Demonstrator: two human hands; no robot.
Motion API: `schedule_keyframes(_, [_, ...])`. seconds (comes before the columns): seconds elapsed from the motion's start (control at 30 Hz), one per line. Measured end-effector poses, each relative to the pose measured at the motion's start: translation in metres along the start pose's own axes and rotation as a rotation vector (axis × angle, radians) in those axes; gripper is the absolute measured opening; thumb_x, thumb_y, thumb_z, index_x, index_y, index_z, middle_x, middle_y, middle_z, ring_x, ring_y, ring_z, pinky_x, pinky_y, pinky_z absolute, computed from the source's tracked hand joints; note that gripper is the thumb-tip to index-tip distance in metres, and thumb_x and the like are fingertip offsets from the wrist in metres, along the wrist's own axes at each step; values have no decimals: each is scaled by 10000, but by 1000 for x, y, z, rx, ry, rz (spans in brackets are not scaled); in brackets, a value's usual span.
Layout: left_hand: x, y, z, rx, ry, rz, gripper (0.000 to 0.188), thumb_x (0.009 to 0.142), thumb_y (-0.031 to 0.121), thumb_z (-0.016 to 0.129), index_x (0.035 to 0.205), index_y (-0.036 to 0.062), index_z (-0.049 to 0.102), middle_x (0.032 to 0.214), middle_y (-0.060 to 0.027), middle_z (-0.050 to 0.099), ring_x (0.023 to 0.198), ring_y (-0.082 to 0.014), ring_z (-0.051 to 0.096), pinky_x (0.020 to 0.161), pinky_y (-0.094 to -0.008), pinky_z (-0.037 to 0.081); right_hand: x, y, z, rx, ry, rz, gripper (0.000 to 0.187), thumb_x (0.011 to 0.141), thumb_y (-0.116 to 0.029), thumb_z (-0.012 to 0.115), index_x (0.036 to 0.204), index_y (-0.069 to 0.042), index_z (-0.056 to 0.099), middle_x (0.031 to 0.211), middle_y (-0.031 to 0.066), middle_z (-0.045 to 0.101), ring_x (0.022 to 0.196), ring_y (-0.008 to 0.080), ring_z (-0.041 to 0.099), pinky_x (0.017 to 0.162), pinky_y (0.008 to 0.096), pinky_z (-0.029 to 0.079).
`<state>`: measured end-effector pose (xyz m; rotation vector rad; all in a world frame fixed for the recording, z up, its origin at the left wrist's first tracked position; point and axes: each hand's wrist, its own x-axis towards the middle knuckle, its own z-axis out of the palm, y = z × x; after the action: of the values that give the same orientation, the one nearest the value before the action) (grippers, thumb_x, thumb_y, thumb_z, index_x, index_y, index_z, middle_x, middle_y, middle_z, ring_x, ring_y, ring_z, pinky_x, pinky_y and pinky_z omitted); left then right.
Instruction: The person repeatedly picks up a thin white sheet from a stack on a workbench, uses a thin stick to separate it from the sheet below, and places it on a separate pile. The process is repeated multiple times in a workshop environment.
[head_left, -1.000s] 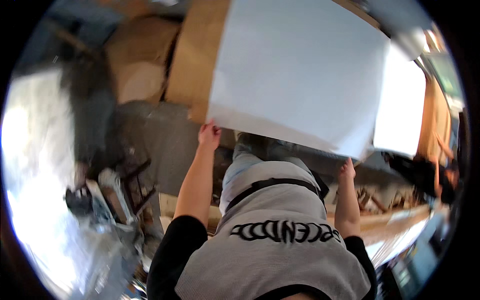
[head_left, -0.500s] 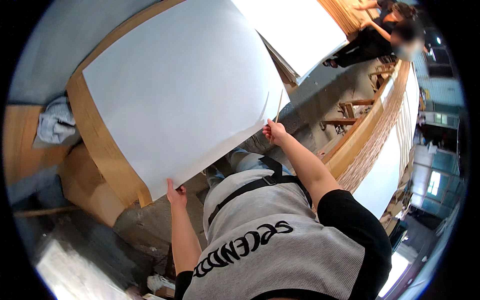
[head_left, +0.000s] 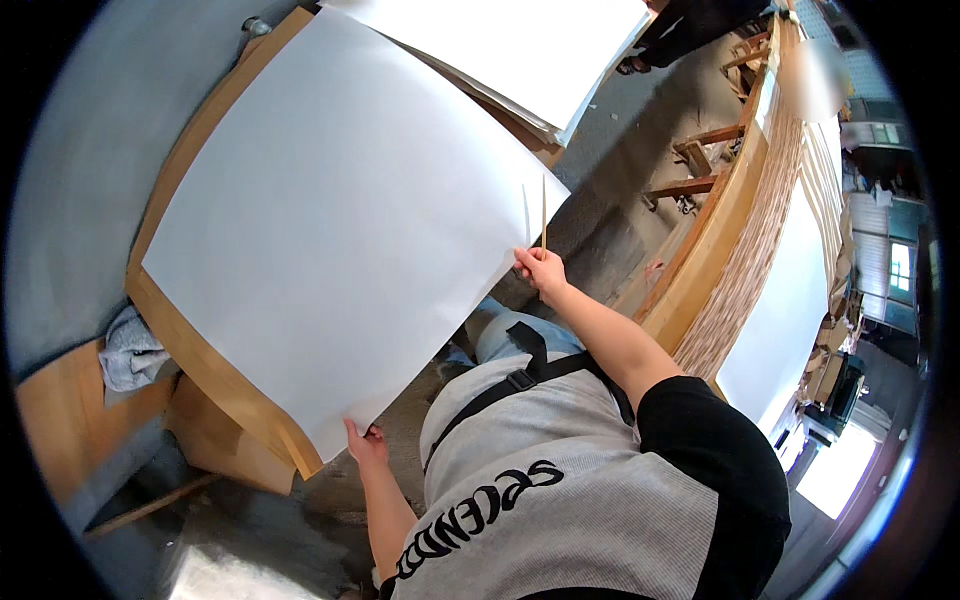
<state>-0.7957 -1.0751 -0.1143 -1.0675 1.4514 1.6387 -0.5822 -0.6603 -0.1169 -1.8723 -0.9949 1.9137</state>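
A large white sheet lies over a brown board, which shows along the sheet's left and lower-left border. My left hand pinches the sheet's near edge close to its lower corner, thumb on top and fingers curled underneath. Farther along the same edge, my right hand grips the sheet near its right corner. A thin wooden stick also sticks up out of my right hand. The sheet bows slightly between my hands, and a narrow dark curved line or shadow shows beside the stick.
Another stack of white sheets stands beyond. To the right runs a long bench bearing layered brown-edged material and a white sheet. A grey cloth lies at the left. At the top, a person's dark-clothed legs show.
My view has turned, so the sheet's left side sits lower in the picture. Both hands keep their grip on the edge. The person at the upper right is now mostly out of view.
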Motion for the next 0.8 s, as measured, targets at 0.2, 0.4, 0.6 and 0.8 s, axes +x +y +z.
schedule_keyframes(0.2, [-11, 13, 0, 4, 68, -63, 310, 865, 372, 466, 949, 75, 489, 714, -41, 502, 473, -151, 392, 428, -263, 323, -2, -2, -3, 9, -31, -23, 199, 781, -202, 621, 681, -71, 509, 617, 15, 566, 468, 45, 442, 417, 184, 340])
schedule_keyframes(0.4, [-30, 23, 11, 91, 68, -14, 290, 877, 362, 441, 975, 91, 482, 706, -41, 504, 470, -148, 390, 430, -265, 323, -7, -6, -7, 13, -85, -42, 194, 786, -180, 611, 695, -43, 508, 639, 41, 575, 496, 65, 467, 468, 204, 384])
schedule_keyframes(0.6, [-20, 32, -17, 143, 45, -41, 290, 884, 356, 422, 992, 91, 473, 682, -40, 494, 468, -144, 388, 431, -264, 325, -4, 3, -8, 34, -101, -65, 202, 787, -193, 611, 696, -45, 509, 646, 41, 576, 496, 56, 470, 458, 196, 379])
schedule_keyframes(0.8, [-40, 49, 9, 179, 41, 19, 298, 863, 376, 444, 977, 103, 484, 621, -24, 465, 469, -139, 398, 415, -248, 314, -14, -18, -10, 88, -269, 15, 273, 763, -294, 639, 705, -59, 512, 621, 17, 554, 447, 36, 435, 380, 174, 316])
